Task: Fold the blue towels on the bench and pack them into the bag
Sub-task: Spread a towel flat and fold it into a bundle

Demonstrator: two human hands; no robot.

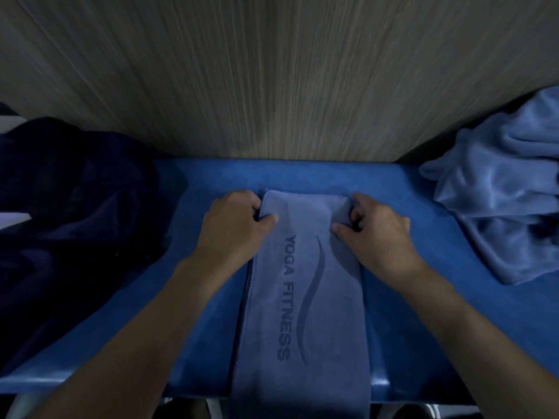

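So, the towel (302, 297) lies in the mid of the frame, a long thin strip w/ "YOGA FITNESS" on top. It runs from the far side of the blue counter (211, 176) down to the bottom edge of the frame, & its near end hangs off the counter's front. The left grip (233, 219) has its fingers curled round the far left corner of the strip, thumb on top. The right grip (375, 228) pinches the far right corner, fingers curled w/ a bit of cloth tucked in them.

The towel looks soft, light & floppy, prob. fuzzy so not slippy. It has a few layers & they could slide apart if held in 1 spot. Best place to hold, I think, is right at those 2 far corners, pinching all layers at once, then bring that end down to the near end.

At the right of the frame sits a messy pile of towels (499, 207), not folded yet. At the left is a dark floppy bag (75, 207); can't tell where it opens
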